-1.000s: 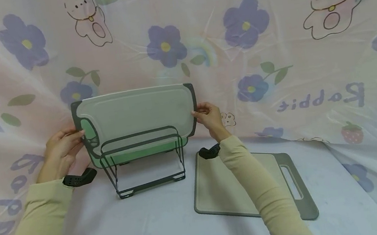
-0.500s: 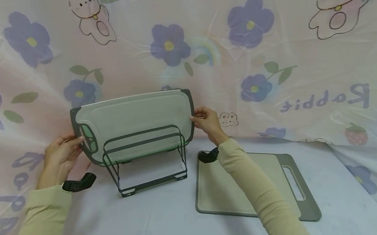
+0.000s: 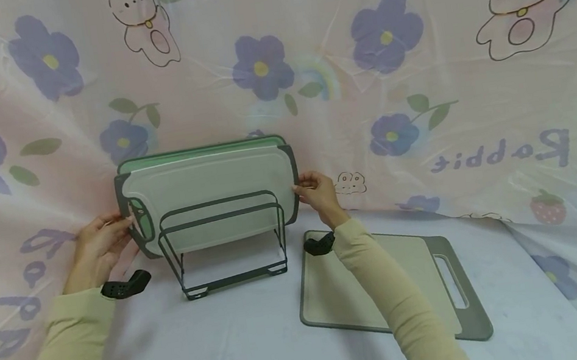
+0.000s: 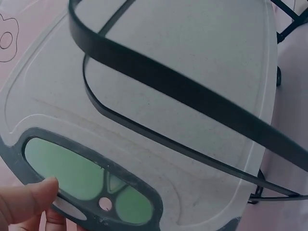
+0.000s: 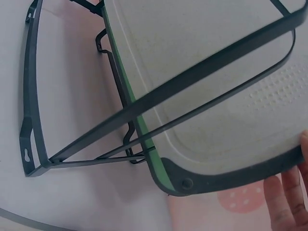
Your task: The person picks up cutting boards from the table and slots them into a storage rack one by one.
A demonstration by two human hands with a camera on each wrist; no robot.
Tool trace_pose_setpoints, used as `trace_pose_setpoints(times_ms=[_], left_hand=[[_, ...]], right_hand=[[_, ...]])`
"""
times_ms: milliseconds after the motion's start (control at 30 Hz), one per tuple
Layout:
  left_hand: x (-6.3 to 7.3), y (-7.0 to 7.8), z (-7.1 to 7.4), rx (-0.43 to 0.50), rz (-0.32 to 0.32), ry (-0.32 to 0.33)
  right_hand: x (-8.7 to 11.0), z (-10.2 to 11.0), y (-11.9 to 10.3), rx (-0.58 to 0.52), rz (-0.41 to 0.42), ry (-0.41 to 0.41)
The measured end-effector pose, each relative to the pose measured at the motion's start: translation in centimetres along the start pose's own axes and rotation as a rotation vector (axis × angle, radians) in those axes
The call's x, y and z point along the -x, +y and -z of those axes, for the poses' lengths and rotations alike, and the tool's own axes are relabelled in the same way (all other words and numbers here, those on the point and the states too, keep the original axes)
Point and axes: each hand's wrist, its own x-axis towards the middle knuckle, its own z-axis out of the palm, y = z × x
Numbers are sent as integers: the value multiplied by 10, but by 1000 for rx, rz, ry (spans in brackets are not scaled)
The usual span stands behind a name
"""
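A white cutting board (image 3: pixel 211 184) with dark grey ends stands upright behind the front hoops of a black wire rack (image 3: pixel 231 282). My left hand (image 3: pixel 98 243) pinches its left end at the oval handle hole, the thumb in front in the left wrist view. At the other end my right hand (image 3: pixel 322 195) grips the grey edge between thumb and fingers. Just behind stands a green cutting board (image 3: pixel 201 151), its top edge showing above the white one and its surface through the handle hole (image 4: pixel 62 163). Most of the green board is hidden.
A beige cutting board (image 3: pixel 347 282) with a grey handle lies flat on the white tabletop (image 3: pixel 207 351) right of the rack, partly under my right forearm. A flower-and-rabbit printed cloth (image 3: pixel 314 127) hangs close behind the rack.
Both hands have lowered the white board within the rack. The green board's top edge now shows above it, and the green strip beneath it is covered in the head view.
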Motion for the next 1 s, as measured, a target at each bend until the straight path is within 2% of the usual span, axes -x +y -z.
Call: trace_pose_setpoints(times_ms=[267,600,733,1000], left_hand=[[0,-9,10,37,-35,-33],[1,-16,13,32,-37,5],[0,-19,15,57,-33,17],[1,-22,17,33,-7,37]], right_hand=[[1,-2,8,12,-13,-3],[4,-4,18,9,-1,1],[5,-4,23,27,-18,0],[7,-7,27,22,-50,5]])
